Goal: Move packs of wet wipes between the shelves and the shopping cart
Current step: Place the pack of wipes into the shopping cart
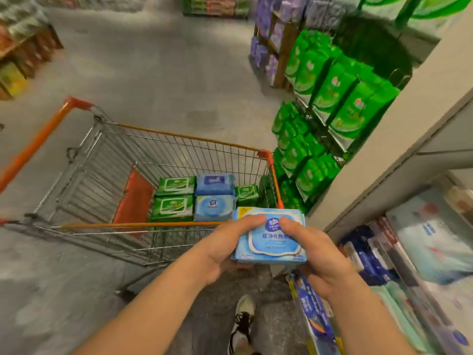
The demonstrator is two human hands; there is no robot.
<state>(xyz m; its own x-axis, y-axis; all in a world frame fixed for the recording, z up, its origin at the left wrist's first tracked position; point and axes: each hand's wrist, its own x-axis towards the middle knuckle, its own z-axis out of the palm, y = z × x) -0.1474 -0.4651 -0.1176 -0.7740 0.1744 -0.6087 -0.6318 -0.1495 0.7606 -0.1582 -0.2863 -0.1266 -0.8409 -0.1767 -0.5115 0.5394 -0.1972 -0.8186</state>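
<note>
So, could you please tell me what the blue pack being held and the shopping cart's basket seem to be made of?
Blue wet wipes pack: soft plastic film, apparently glossy, judging by its printed label and crimped edge; both hands grip it. Shopping cart basket: bare grey metal wire in an open grid; its orange rim trim looks like plastic, though blur leaves that open.

Grey concrete floor [153,73] is seen left of and beyond the fingers [245,222]. A white shoe [243,319] with black laces is seen below them, on the floor. Green bags [332,90] are stacked in rows beyond them and to the right. Purple packs [268,29] are stacked further back. A pale pillar [384,149] rises just right of them. Red and yellow goods [15,60] are blurred, far left.
</note>
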